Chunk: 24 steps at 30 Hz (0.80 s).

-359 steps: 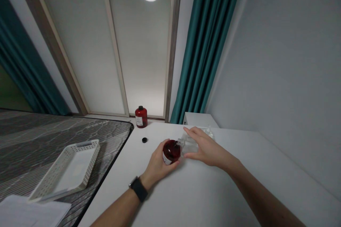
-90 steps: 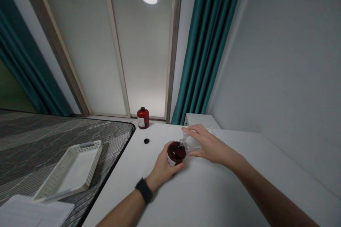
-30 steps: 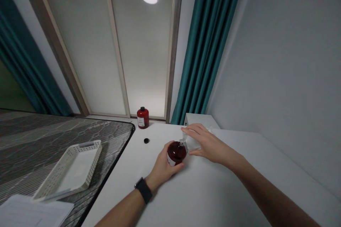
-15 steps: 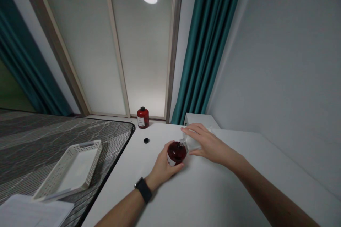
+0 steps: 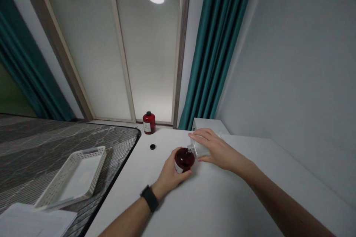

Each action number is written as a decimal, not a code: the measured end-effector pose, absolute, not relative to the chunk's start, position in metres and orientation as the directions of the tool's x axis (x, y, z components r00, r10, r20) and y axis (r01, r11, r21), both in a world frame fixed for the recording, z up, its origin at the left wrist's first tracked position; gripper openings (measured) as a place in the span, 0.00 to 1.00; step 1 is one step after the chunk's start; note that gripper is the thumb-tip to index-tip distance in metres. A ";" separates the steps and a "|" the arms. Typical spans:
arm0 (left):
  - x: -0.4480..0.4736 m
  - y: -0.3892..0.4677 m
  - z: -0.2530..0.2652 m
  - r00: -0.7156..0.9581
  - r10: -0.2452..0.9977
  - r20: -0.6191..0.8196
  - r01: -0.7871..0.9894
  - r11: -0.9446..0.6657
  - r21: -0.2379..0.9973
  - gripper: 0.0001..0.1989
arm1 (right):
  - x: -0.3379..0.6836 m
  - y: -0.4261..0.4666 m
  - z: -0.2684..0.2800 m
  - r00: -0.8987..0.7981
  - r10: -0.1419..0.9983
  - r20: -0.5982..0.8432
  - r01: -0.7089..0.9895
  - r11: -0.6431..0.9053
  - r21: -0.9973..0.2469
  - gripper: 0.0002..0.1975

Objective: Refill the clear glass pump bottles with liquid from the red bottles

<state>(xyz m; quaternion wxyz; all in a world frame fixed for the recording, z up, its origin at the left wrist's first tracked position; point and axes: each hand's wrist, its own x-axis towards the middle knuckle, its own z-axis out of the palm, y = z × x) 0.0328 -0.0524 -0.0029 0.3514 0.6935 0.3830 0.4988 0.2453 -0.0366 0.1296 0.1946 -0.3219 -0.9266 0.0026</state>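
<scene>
My left hand (image 5: 170,173) is wrapped around a dark red bottle (image 5: 184,158) with a white label, on the white table (image 5: 222,200). In my right hand (image 5: 213,147) is a clear bottle (image 5: 198,149), tipped on its side with its neck at the mouth of the red bottle. Fingers cover much of the clear bottle, and whether liquid runs between the two is too small to tell. Left of them lies a small black cap (image 5: 152,147). A second red bottle (image 5: 149,123), black-capped and labelled, stands upright at the table's far edge.
On the grey marbled surface (image 5: 111,137) to the left sit a white perforated basket (image 5: 96,172) and white paper sheets (image 5: 36,220). A white box (image 5: 211,124) stands behind my right hand, before a teal curtain (image 5: 214,52). A wall rises at right.
</scene>
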 end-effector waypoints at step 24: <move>0.032 -0.052 -0.002 0.211 0.874 0.437 0.187 -0.475 0.860 0.37 | 0.245 -0.039 0.134 -0.726 0.592 0.349 0.600 0.794 -0.099 0.44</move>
